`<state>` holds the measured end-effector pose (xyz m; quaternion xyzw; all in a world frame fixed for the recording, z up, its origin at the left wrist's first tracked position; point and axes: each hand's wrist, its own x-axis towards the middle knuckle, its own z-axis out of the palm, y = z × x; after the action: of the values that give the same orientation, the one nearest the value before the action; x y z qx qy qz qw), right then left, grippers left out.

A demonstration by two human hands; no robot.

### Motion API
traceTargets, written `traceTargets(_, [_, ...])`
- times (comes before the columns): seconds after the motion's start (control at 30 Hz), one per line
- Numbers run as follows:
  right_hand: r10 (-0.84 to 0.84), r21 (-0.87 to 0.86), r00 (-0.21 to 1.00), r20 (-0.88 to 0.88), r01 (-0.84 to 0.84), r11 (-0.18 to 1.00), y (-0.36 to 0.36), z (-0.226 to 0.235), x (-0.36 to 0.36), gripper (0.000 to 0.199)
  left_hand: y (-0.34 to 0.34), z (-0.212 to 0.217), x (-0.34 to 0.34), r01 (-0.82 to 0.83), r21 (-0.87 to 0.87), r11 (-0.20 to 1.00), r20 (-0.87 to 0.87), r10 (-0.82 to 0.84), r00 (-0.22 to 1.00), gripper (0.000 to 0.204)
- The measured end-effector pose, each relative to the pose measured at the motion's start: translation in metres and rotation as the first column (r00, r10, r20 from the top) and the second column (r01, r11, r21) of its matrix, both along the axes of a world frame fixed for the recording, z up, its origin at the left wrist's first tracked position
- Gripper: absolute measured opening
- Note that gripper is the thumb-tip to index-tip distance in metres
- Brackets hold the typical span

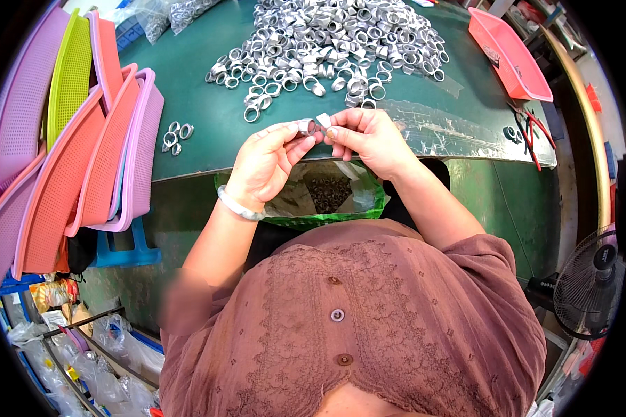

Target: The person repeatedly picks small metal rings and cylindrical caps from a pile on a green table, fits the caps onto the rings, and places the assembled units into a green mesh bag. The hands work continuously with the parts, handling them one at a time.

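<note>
Spanning the gap between two hands, a small grey metal ring (307,127) is presented over the near edge of the green bench (209,132). The ring is gripped by the thumb and fingertips of the left hand (266,158), on whose wrist a pale bracelet (241,203) is worn. A small pale, flat piece (323,120) is pinched between the thumb and fingers of the right hand (370,141), just beside the ring; whether the two are in contact cannot be told. Beyond the hands, a broad pile of similar rings (341,42) is spread across the bench, with a small cluster of rings (186,131) set apart to the left. Below the bench edge, dark small pieces (330,194) are contained in an open green-rimmed bag (292,222). At the right end of the bench, a pink basket (528,85) is seen, with red-handled pliers (531,139) laid nearer the corner. To the left, perforated plastic baskets (59,187) in purple, green and coral are stacked on their sides, and a blue stool (125,251) is partly shown beneath them. A black fan (591,281) is placed at far right.
</note>
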<state>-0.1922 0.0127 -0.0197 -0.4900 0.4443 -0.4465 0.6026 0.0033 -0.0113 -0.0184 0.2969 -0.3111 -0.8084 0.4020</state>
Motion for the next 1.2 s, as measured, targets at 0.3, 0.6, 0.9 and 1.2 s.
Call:
traceTargets(0.3, [0.008,-0.011,1.000,-0.009,-0.008,1.000,0.002,-0.001,0.000,0.018,0.004,0.002,0.000,0.025,0.003,1.000,-0.043,-0.025,0.999,0.026])
traceTargets(0.6, [0.005,-0.036,0.999,-0.039,-0.006,0.999,0.006,0.001,0.003,0.013,0.006,-0.002,0.001,0.036,-0.007,0.999,-0.052,-0.037,0.998,0.021])
traceTargets(0.9, [-0.126,-0.301,0.968,-0.216,0.057,0.952,0.010,-0.009,0.009,0.010,0.010,-0.001,0.001,0.052,-0.074,0.996,-0.004,-0.053,0.999,0.021])
traceTargets(1.2, [-0.219,-0.564,0.916,-0.336,-0.009,0.826,0.012,-0.004,0.009,0.013,0.017,0.000,0.004,0.031,-0.111,0.993,0.026,-0.028,0.999,0.022])
